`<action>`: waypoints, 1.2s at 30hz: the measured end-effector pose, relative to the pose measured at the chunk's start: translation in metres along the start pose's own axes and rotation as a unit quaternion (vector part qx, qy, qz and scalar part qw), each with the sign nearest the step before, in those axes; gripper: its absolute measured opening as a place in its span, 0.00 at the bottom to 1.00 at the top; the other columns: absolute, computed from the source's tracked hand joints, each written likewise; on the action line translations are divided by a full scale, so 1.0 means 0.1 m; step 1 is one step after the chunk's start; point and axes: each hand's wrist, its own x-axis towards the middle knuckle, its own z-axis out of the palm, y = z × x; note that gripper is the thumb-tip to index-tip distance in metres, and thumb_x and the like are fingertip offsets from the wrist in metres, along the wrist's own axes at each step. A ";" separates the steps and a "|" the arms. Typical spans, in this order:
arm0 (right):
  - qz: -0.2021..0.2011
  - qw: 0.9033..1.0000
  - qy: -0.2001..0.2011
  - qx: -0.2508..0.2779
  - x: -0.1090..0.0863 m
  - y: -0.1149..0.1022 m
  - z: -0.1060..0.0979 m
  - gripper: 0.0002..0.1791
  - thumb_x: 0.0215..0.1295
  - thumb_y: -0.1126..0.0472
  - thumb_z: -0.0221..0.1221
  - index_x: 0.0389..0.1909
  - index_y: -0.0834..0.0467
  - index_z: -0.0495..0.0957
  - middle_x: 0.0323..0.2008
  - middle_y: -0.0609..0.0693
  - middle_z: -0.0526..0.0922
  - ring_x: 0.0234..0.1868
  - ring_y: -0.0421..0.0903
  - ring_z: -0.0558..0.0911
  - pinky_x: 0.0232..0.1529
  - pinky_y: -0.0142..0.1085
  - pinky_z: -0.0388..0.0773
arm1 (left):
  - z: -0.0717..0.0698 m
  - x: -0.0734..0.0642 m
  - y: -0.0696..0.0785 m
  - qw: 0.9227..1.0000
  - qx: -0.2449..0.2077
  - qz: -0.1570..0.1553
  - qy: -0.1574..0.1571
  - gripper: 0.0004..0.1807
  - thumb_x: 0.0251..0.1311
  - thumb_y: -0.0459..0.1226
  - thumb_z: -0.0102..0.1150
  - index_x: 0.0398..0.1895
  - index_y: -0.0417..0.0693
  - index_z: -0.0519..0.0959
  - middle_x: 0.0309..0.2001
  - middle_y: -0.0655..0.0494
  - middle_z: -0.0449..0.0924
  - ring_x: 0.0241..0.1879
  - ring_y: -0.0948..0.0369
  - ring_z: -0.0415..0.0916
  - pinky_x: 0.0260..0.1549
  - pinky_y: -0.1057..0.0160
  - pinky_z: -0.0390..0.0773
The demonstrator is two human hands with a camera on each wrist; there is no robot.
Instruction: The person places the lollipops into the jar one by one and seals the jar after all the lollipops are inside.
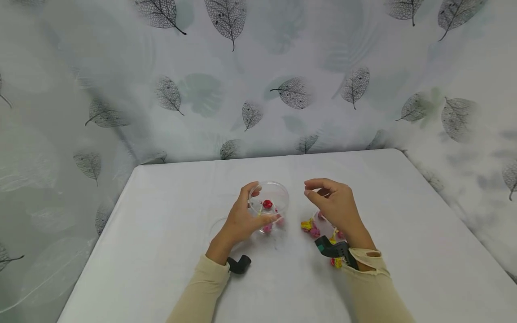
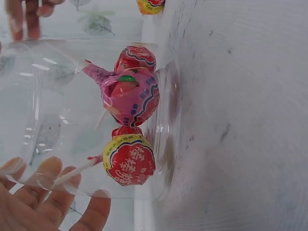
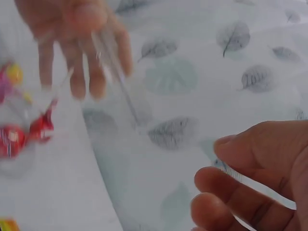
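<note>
My left hand [image 1: 242, 220] grips a clear plastic jar [image 1: 284, 197] by its side, thumb and fingers around the wall. Inside the jar are several lollipops; the left wrist view shows a pink-wrapped lollipop [image 2: 132, 98], a red-and-yellow lollipop [image 2: 129, 161] and a red lollipop [image 2: 137, 57] behind. My right hand [image 1: 339, 202] hovers to the right of the jar, apart from it. Its thumb and fingers are loosely bent with a gap between them; in the right wrist view this hand [image 3: 255, 178] holds nothing visible.
Wrapped lollipops in yellow and pink [image 1: 310, 228] lie on the white table [image 1: 161, 269] beneath my right hand, partly hidden by the wrist. A clear round lid-like piece [image 1: 215, 226] lies behind my left wrist. Leaf-patterned sheeting [image 1: 202, 89] hangs around the table.
</note>
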 end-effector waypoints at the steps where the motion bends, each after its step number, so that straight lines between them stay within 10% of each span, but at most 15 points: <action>1: 0.003 1.000 -0.002 -0.018 0.01 0.03 -0.02 0.10 0.63 0.57 0.64 0.45 0.51 0.84 0.40 0.47 0.86 0.32 0.46 0.80 0.21 0.35 0.77 | -0.01 0.00 0.00 1.000 0.002 0.000 0.002 0.55 0.40 0.63 0.72 0.72 0.68 0.53 0.67 0.61 0.65 0.64 0.57 0.64 0.60 0.48 0.67; 14: 0.130 0.962 -0.116 -0.212 0.04 0.62 -0.31 0.15 0.64 0.54 0.61 0.46 0.58 0.84 0.39 0.57 0.83 0.39 0.54 0.78 0.35 0.44 0.77 | -0.10 -0.01 0.00 1.000 0.001 0.023 0.009 0.55 0.43 0.61 0.72 0.72 0.65 0.51 0.67 0.57 0.64 0.66 0.60 0.61 0.60 0.49 0.65; 24: 0.208 0.942 -0.193 -0.177 -0.06 0.69 -0.40 0.14 0.63 0.51 0.62 0.41 0.57 0.85 0.35 0.50 0.84 0.39 0.50 0.77 0.39 0.44 0.75 | -0.05 0.01 -0.01 1.000 -0.002 0.015 0.003 0.54 0.42 0.62 0.72 0.72 0.70 0.51 0.66 0.60 0.65 0.67 0.54 0.62 0.62 0.47 0.65; 36: 0.211 0.947 -0.219 -0.103 -0.15 0.76 -0.44 0.11 0.59 0.57 0.65 0.40 0.59 0.85 0.32 0.49 0.84 0.33 0.47 0.78 0.34 0.37 0.74 | 0.02 0.02 -0.03 1.000 -0.005 0.020 -0.006 0.54 0.42 0.62 0.72 0.72 0.70 0.51 0.67 0.52 0.64 0.67 0.51 0.62 0.61 0.46 0.65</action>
